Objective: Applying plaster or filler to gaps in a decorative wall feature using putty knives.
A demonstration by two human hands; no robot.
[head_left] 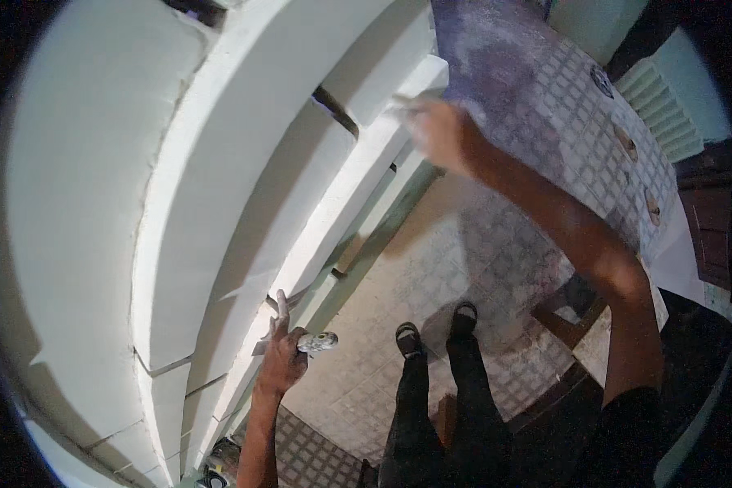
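Note:
My left hand is closed round the white-spattered handle of a putty knife. One finger stretches forward along the tool, whose grey blade is partly hidden beside a white ledge. Farther up that ledge, near its far end, is my right hand, blurred by motion. Its fingers are bent round a small pale thing, too smeared to name, at the ledge's edge. Dark narrow gaps break the pale panels next to the ledge.
A curved white beam and broad pale panels fill the left. Below lies a dusty tiled floor, where my dark sandals stand. At the right are a pale ribbed panel, brown footwear and a wooden frame.

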